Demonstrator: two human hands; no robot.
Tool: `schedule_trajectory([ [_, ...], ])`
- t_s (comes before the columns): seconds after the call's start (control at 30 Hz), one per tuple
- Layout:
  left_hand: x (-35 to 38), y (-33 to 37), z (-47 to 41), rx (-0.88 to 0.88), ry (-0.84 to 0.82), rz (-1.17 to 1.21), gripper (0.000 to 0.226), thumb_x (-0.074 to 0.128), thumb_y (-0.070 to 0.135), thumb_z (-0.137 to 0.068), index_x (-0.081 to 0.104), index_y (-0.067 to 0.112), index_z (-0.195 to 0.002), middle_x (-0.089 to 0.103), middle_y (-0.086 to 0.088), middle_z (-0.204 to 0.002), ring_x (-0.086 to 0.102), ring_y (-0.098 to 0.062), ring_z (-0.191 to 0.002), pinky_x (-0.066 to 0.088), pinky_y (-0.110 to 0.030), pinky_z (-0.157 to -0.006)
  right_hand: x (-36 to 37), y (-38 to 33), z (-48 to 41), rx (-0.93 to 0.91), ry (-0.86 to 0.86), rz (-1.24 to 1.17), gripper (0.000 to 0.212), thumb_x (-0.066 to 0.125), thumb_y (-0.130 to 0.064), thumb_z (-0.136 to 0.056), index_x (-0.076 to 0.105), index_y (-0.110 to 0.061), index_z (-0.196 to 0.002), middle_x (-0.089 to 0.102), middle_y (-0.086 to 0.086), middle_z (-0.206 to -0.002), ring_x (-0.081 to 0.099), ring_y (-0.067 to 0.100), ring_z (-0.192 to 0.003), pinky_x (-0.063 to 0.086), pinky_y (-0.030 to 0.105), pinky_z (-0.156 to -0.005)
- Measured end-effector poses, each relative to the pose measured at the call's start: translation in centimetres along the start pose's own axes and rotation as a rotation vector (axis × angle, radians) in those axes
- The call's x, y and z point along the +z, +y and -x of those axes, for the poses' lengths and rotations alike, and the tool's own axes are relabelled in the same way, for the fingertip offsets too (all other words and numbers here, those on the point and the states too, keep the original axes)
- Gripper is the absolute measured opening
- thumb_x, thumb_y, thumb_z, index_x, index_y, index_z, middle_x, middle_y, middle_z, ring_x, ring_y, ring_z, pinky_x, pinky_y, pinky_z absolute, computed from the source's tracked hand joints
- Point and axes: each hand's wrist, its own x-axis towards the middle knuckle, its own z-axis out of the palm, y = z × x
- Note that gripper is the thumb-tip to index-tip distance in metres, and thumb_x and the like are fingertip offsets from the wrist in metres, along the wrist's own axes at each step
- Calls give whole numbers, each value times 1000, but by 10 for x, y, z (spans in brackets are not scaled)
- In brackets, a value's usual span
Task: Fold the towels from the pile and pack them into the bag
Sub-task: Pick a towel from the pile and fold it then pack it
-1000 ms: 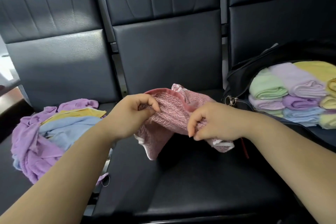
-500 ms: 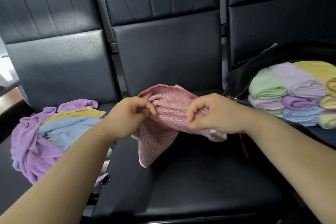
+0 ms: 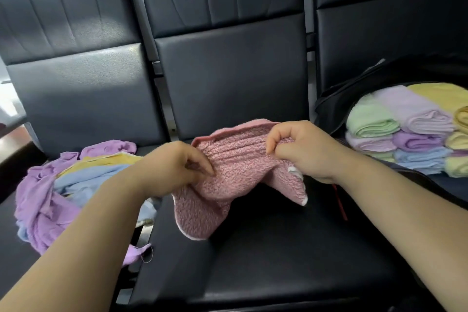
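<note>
Okay, I'm gripping the pink towel (image 3: 238, 175) over the middle seat (image 3: 278, 261), left hand (image 3: 174, 167) and right hand (image 3: 306, 152) fingers pinching its top edge (bunched); I'm thinking: slide to corners, tension evenly before folding.

The pink towel (image 3: 235, 175) is now spread flatter and less bunched than a second ago. The right hand (image 3: 304, 149) sits higher, and a corner droops lower beneath the left hand (image 3: 174, 167).

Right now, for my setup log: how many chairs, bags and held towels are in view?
Chairs: 3
Bag: 1
Held towel: 1
Total: 5
</note>
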Motion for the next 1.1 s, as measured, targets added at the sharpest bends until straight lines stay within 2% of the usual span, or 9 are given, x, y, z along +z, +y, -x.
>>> schedule_trajectory([
  [0.23,3,-13,1,65,309,184,32,75,5,-87,79,36,-79,71,11,-89,67,-6,-83,50,-20,-78,5,1,3,-44,-350,481,14,83,-24,-82,78,-34,-89,72,-24,-97,63,-6,-96,46,18,-93],
  [0.33,4,-6,2,92,253,432,25,68,9,-96,80,29,-86,72,-12,-84,60,-24,-70,47,-35,-71,0,7,-1,-43,-202,539,15,77,-19,-85,78,-34,-86,72,-23,-97,62,-4,-99,47,25,-97],
  [0.43,2,5,5,156,82,596,10,75,15,-86,81,23,-90,76,-7,-92,67,-18,-86,52,-30,-83,-11,4,-3,-8,-7,393,21,72,-11,-87,77,-30,-80,72,-17,-81,65,1,-72,51,26,-76],
  [0.53,1,7,6,129,-116,487,24,88,15,-72,82,26,-92,78,4,-97,71,-11,-97,53,-23,-91,-15,2,-5,-1,120,153,24,70,-6,-87,76,-26,-76,74,1,-80,61,36,-62,45,35,-65],
  [0.67,-3,-11,-7,90,76,15,37,83,9,-79,77,45,-83,73,18,-89,68,-5,-87,53,-30,-86,-6,-8,0,-16,-26,95,21,74,-7,-86,76,-25,-77,74,8,-89,55,39,-63,43,37,-65],
  [0.73,-15,-13,-9,98,159,-27,39,80,7,-81,75,46,-78,69,25,-85,65,0,-83,48,-22,-78,-10,-23,1,15,-179,142,14,80,-11,-85,76,-23,-79,73,1,-84,51,18,-54,44,28,-57],
  [0.83,-48,-1,-6,74,246,138,27,73,3,-88,78,29,-83,68,25,-77,60,6,-70,42,-8,-69,-26,-58,-9,13,-304,378,12,83,-18,-83,76,-27,-84,70,-3,-75,51,11,-51,48,25,-52],
  [1.0,-118,31,5,97,355,361,32,61,5,-97,75,31,-84,64,7,-78,50,-17,-72,37,-28,-66,-59,-132,-31,-80,-195,670,22,77,-16,-81,74,-37,-81,73,-2,-92,56,20,-48,56,37,-53],
  [1.1,-159,59,27,216,336,430,30,65,1,-93,76,26,-82,69,6,-83,58,-10,-80,44,-26,-77,-84,-175,-25,-107,-101,628,27,71,-5,-83,74,-32,-81,71,4,-75,48,19,-43,46,30,-41],
])
